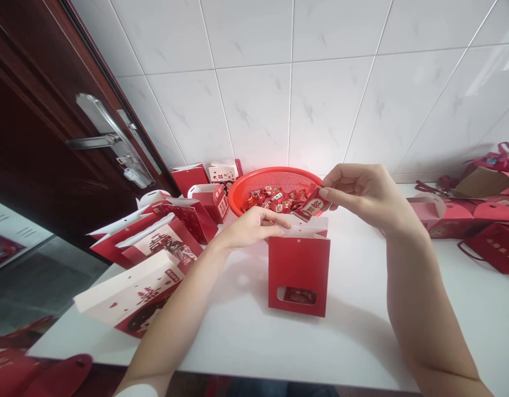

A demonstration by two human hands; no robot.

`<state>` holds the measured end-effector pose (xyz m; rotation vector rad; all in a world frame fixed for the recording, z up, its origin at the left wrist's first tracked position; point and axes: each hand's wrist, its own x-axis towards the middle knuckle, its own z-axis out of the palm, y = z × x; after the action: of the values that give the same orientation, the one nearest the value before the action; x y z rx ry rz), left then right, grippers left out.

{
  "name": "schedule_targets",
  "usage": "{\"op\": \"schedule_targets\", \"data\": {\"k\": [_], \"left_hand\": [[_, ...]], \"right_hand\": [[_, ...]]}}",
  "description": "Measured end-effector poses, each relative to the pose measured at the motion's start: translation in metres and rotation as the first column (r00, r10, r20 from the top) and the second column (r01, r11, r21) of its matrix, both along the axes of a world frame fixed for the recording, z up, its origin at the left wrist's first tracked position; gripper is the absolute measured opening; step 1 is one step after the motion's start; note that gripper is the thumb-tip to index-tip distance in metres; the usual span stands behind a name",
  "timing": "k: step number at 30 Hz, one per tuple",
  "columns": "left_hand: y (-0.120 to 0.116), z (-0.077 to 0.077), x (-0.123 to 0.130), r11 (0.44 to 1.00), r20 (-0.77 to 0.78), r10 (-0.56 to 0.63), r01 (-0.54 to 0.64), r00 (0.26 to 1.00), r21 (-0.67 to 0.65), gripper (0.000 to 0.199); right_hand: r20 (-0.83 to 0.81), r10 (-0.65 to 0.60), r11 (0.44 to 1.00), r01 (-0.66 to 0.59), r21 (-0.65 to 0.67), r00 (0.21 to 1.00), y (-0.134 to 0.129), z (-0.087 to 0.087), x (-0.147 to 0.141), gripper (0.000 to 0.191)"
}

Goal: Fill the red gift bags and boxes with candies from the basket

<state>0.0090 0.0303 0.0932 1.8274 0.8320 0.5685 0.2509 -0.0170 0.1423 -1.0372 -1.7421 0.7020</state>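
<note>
Well, right hand: fingertips pinching a red packet;
left hand: at the red bag, grip I can't tell;
basket: wrapped sweets inside.

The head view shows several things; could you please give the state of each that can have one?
Red windowed bag: upright, top open
Left hand: touching the bag's rim
Right hand: pinching a red packet
Red packet: held, tilted
Colander: upright, holding wrapped pieces
Left-side bags: standing
Door: open or shut unclear
</note>
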Motion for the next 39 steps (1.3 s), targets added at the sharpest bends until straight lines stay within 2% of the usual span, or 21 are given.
{"op": "schedule_targets", "data": {"k": [5, 9, 12, 16, 19, 22, 25, 29, 31, 35, 39], "left_hand": [[-0.005, 0.001, 0.002, 0.999, -0.006, -0.004, 0.004, 1.0, 0.038, 0.026], [-0.024, 0.007, 0.004, 0.979, -0.02, 0.069, -0.064, 0.997, 0.193, 0.033], [-0.044, 0.014, 0.004, 0.919, 0.027, 0.076, -0.08, 0.997, 0.385, 0.034], [-0.066, 0.022, 0.001, 0.797, 0.075, 0.016, -0.058, 0.997, 0.601, 0.041], [-0.075, 0.025, -0.001, 0.741, 0.099, -0.01, -0.059, 0.995, 0.669, 0.047], [-0.08, 0.028, -0.002, 0.718, 0.13, -0.033, -0.067, 0.991, 0.693, 0.05], [-0.082, 0.029, -0.003, 0.732, 0.148, -0.042, -0.07, 0.988, 0.678, 0.052], [-0.084, 0.029, -0.002, 0.795, 0.127, 0.013, -0.087, 0.992, 0.6, 0.05], [-0.083, 0.028, 0.001, 0.832, 0.135, 0.07, -0.133, 0.988, 0.539, 0.046], [-0.072, 0.022, 0.007, 0.899, 0.178, 0.196, -0.249, 0.964, 0.36, 0.038], [-0.053, 0.017, 0.012, 0.947, 0.143, 0.27, -0.29, 0.952, 0.137, 0.037]], "right_hand": [[0.05, 0.017, 1.0, -0.016, -0.025, 0.999, 0.001, -0.001, 0.0, 0.01], [0.025, 0.018, 0.999, -0.019, 0.031, 1.0, -0.004, 0.003, 0.002, 0.012], [-0.024, 0.026, 0.991, -0.022, 0.13, 0.999, -0.015, 0.008, 0.008, 0.015], [-0.057, 0.032, 0.949, -0.012, 0.316, 0.998, -0.037, 0.013, 0.015, 0.006], [-0.058, -0.02, 0.919, 0.041, 0.393, 0.998, -0.056, 0.017, 0.017, 0.016], [-0.039, -0.093, 0.911, 0.101, 0.401, 0.995, -0.071, 0.02, 0.016, 0.023], [0.01, -0.093, 0.897, 0.079, 0.435, 0.996, -0.078, 0.019, 0.016, 0.017], [0.017, -0.111, 0.875, 0.09, 0.475, 0.994, -0.081, 0.016, 0.013, 0.01], [0.075, -0.117, 0.897, 0.073, 0.437, 0.99, -0.082, 0.018, 0.01, 0.011], [0.307, -0.064, 0.949, -0.037, 0.312, 0.95, -0.079, 0.02, 0.002, 0.016], [0.467, -0.076, 0.982, -0.014, 0.186, 0.881, -0.059, 0.01, -0.011, 0.021]]}}
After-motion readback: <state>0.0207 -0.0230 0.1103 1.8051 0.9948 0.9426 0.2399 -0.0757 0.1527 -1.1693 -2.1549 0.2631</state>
